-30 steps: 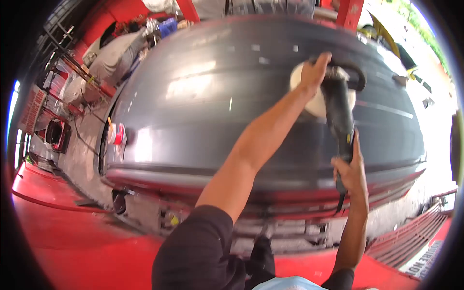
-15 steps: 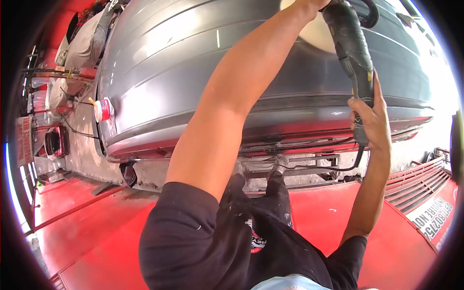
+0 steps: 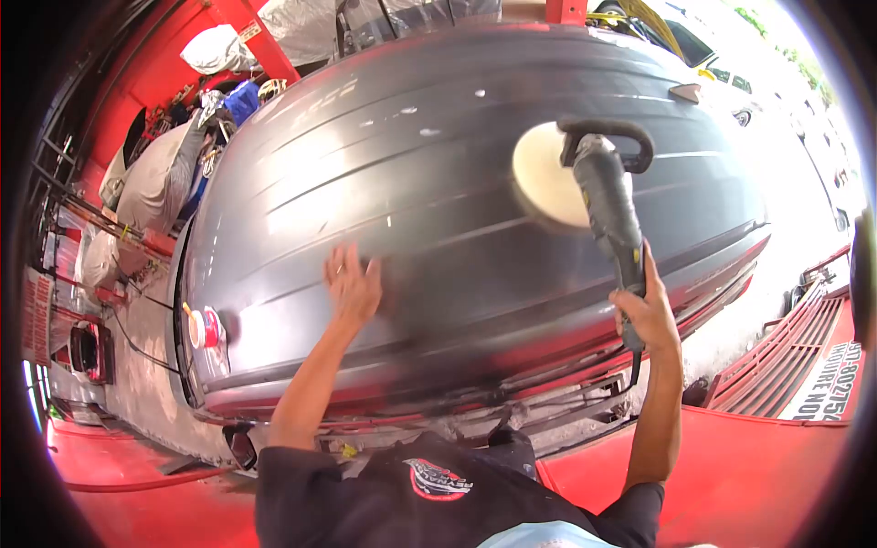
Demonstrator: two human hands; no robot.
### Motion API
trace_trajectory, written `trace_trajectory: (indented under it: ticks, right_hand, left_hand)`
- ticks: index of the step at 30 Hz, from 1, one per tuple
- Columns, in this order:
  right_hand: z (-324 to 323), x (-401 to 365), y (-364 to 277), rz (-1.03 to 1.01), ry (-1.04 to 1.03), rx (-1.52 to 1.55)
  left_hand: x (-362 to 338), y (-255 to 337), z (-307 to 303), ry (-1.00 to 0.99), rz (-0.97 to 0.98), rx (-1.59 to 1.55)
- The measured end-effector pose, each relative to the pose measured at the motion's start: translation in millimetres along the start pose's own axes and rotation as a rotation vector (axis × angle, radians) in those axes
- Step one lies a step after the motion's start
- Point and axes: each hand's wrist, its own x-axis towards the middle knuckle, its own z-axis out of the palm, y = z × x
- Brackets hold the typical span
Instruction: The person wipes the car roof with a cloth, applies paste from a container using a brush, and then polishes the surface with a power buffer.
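My right hand (image 3: 654, 315) grips the rear handle of a black car polisher (image 3: 605, 196). Its round cream pad (image 3: 546, 173) lies against the grey car roof (image 3: 438, 265), and the curved front handle (image 3: 630, 137) is free of any hand. Fingers spread, my left hand (image 3: 354, 288) is over the near side of the roof, well left of the polisher, holding nothing. At the roof's left end sits a red and white tub (image 3: 208, 327) with a yellowish stick in it.
A red slatted bench (image 3: 776, 361) and a lettered sign (image 3: 827, 384) are at the right. Covered items (image 3: 157, 178) crowd the far left. A side mirror (image 3: 240, 446) juts out below the roof. Beyond the roof, a yellow and white car (image 3: 699, 55) stands at the upper right.
My left hand has left the polisher's front end and moved left and nearer over the roof, fingers apart. The view has shifted, showing more of the roof. My right hand still holds the polisher.
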Motion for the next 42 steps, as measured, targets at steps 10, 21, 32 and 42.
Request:
trace_trajectory:
  ticks: [10, 21, 32, 42]
  right_hand:
    - [4, 1, 16, -0.080, 0.181, -0.191]
    - [37, -2, 2, 0.032, 0.140, -0.075]
    - [110, -12, -25, 0.156, 0.036, 0.005]
    - [202, 21, -47, -0.103, -0.317, -0.467]
  left_hand:
    - [-32, -51, -21, -0.248, 0.178, -0.052]
    - [123, 121, -16, -0.140, 0.244, -0.952]
    - [185, 206, -27, -0.099, -0.063, -1.661]
    - [162, 69, -38, 0.138, -0.585, -1.847]
